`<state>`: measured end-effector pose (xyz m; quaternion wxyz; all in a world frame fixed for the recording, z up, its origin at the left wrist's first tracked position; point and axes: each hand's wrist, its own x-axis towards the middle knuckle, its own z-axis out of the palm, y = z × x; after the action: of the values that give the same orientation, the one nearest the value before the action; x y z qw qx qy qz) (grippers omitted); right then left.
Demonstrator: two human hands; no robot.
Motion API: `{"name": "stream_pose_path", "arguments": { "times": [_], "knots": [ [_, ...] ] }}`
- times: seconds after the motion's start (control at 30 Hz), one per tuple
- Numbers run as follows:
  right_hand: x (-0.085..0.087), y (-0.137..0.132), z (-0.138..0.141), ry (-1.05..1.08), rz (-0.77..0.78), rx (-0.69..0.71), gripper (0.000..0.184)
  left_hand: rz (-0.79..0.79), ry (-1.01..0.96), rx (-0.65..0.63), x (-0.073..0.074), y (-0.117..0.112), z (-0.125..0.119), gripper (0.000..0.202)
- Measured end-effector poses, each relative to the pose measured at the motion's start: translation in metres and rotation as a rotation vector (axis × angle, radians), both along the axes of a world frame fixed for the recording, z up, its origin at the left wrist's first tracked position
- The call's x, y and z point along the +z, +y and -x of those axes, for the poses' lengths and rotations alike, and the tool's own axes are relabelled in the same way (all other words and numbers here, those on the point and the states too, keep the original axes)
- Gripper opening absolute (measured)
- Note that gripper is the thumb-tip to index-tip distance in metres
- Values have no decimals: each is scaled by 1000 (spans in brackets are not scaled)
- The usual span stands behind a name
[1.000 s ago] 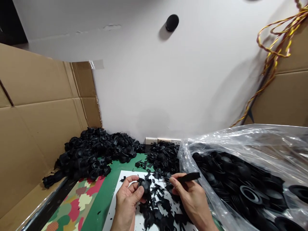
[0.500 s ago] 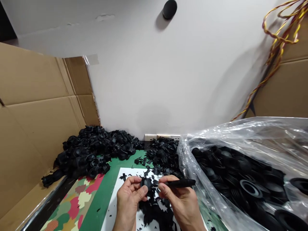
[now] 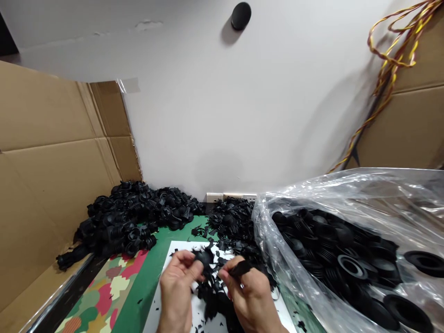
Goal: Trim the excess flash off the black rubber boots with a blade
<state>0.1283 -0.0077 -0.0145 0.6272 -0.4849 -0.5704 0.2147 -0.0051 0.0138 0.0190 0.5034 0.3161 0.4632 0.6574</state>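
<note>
A heap of rubber parts [image 3: 128, 222] lies at the left of the worktop [image 3: 152, 282]; the left hand [image 3: 176, 289] pinches one black rubber piece [image 3: 204, 256] in its fingertips; just right of it, the right hand [image 3: 251, 296] grips a black tool [image 3: 241, 268]; a clear bag [image 3: 347, 203] sits rightmost.

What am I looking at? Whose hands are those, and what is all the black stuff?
The camera sits on a person's head, looking down at their own hands. The left hand pinches a small black rubber piece. The right hand grips a dark tool close to it. Beneath lies a white sheet strewn with black scraps, on a green mat. A pile of ribbed black parts sits at the left; a clear plastic bag at the right holds more.
</note>
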Motion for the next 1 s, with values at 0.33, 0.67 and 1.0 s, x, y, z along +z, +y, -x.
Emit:
{"name": "stream_pose_path", "arguments": {
  "times": [0.33, 0.67, 1.0],
  "knots": [
    [7, 8, -11, 57, 185, 5, 34, 50, -108, 8, 3, 2, 8, 36],
    [14, 2, -13, 375, 165, 13, 33, -1, 40, -106, -8, -2, -1, 28],
    [10, 2, -7, 406, 103, 16, 26, -27, 128, -103, -6, -9, -14, 27]
  ]
}}
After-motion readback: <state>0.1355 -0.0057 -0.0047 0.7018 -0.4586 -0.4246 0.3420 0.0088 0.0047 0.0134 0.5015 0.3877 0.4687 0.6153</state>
